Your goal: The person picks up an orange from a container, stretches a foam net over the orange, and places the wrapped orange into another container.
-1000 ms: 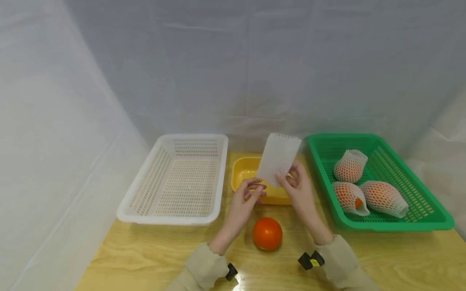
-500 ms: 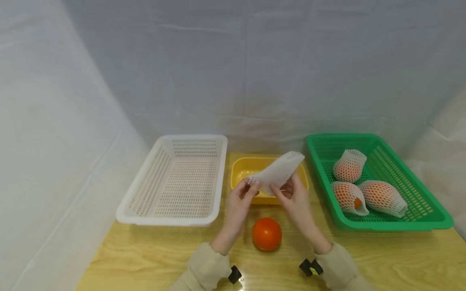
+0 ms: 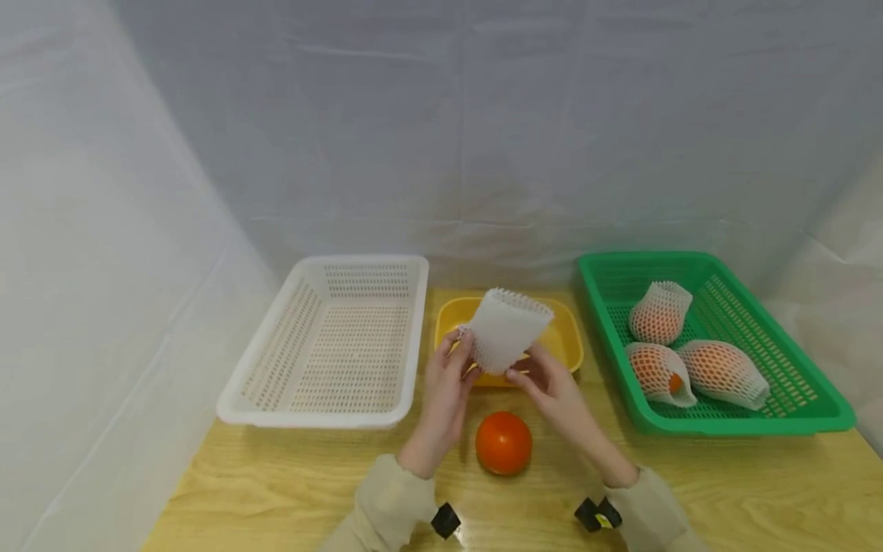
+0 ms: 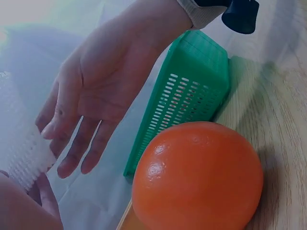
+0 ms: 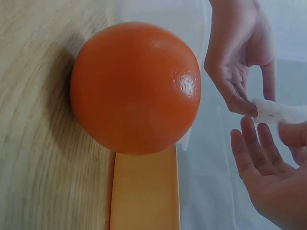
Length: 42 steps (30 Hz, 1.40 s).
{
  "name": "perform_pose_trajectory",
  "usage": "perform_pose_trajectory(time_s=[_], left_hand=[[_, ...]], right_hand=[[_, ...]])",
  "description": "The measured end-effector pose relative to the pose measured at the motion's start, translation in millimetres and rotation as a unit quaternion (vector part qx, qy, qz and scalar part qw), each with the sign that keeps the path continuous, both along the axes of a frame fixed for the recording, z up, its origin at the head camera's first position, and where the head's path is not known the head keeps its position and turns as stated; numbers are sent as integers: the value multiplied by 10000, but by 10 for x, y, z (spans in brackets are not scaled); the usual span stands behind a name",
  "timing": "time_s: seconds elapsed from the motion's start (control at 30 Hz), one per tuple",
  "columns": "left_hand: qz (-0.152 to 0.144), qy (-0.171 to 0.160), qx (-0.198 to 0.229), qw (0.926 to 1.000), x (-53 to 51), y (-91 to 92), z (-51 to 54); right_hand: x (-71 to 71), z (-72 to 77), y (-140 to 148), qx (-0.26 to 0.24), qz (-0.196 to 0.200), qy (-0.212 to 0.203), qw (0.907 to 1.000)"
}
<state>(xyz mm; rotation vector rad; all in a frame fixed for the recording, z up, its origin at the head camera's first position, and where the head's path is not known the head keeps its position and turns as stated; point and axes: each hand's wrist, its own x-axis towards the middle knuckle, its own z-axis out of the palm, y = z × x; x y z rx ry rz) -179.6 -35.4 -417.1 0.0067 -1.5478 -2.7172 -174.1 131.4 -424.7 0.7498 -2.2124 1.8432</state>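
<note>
Both hands hold a white foam fruit net [image 3: 507, 330] above the yellow tray [image 3: 572, 349]. My left hand [image 3: 444, 383] pinches the net's left edge between thumb and fingers. At its lower right edge, my right hand [image 3: 559, 391] holds it with the thumb in front and the fingers partly hidden behind. In the left wrist view, the other fingers of the right hand [image 4: 105, 81] stretch out past the net [image 4: 29, 153]. A smooth, round orange-red fruit [image 3: 503, 443], much like a tomato, sits on the table between the forearms, untouched.
At left stands a white slotted basket [image 3: 417, 345] with nothing seen inside. A green basket [image 3: 779, 425] at right holds three orange fruits in white foam nets, including one netted fruit [image 3: 658, 314] at the back. A pale sheet [image 3: 441, 138] hangs behind the wooden table [image 3: 290, 483].
The foam net has come down and turned, from upright to folded over sideways, then tilted with its toothed end up. The left hand has moved up and taken hold of its left edge.
</note>
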Motion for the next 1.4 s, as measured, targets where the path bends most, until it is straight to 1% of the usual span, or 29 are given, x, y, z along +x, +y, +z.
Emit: perform_pose_trajectory(time_s=[0.07,0.1,0.13,0.2,0.23,0.27,0.33,0.4,0.47,0.53,0.57,0.63,0.7,0.73,0.77,0.83,0.93,1.0,1.03,1.07,1.13,1.2,1.3,1.4], left_hand=[[34,-73,30,10000,-6,-6,4],[17,-114,-22,9999,-10,-8,2],[-22,-162,-72,9998,-9,-6,-1],[-154,-250,-309,9991,-4,2,-8],[-257,-273,-478,9982,1,7,-16],[-389,-277,-666,9966,7,11,-26],[-669,-270,-903,9933,25,19,-39],[-958,-223,-1020,9899,42,21,-60],[-1221,-156,-1008,9873,62,20,-69],[-1401,-122,-918,9858,75,20,-74],[-1445,-114,-911,9852,77,19,-76],[-1479,-91,-900,9849,75,19,-74],[-1504,-90,-846,9850,66,21,-72],[-1522,-90,-836,9848,63,20,-71],[-1561,-82,-817,9843,60,18,-68],[-1675,-62,-702,9834,53,16,-65],[-1822,-71,-499,9820,59,5,-66],[-1889,-88,-300,9815,58,-2,-60],[-1908,-112,-219,9813,59,-4,-56],[-1935,-134,-127,9809,58,-5,-52],[-2048,-209,77,9785,54,-4,-43],[-2175,-309,245,9753,53,-5,-30],[-2411,-549,470,9678,64,-14,-11],[-2592,-826,628,9602,77,-28,-1]], right_hand=[[1,1,4,-24,168,-97,9998],[7,8,3,-95,227,-222,9995],[17,17,-1,-179,198,-404,9988],[48,39,-6,-234,-110,-872,9959],[62,49,-8,-253,-272,-1105,9932],[72,55,-6,-271,-343,-1326,9902],[91,65,8,-224,-378,-1722,9841],[89,59,22,-187,-163,-2021,9791],[79,40,42,-170,89,-2186,9756],[70,24,44,-145,134,-2248,9742],[63,17,41,-168,100,-2206,9752],[57,14,35,-250,-106,-2158,9761],[49,23,34,-525,-169,-2218,9735],[45,28,40,-681,-166,-2313,9704],[42,39,45,-875,-120,-2429,9660],[34,56,69,-1331,191,-2756,9518],[36,64,106,-1926,961,-3203,9225],[32,71,120,-2201,1529,-3357,9031],[30,70,124,-2293,1760,-3403,8948],[29,71,124,-2365,1958,-3412,8884],[33,64,128,-2570,2204,-3442,8758],[38,54,128,-2756,2279,-3448,8679],[52,30,135,-3010,2149,-3538,8591],[60,6,139,-2970,1928,-3631,8619]])
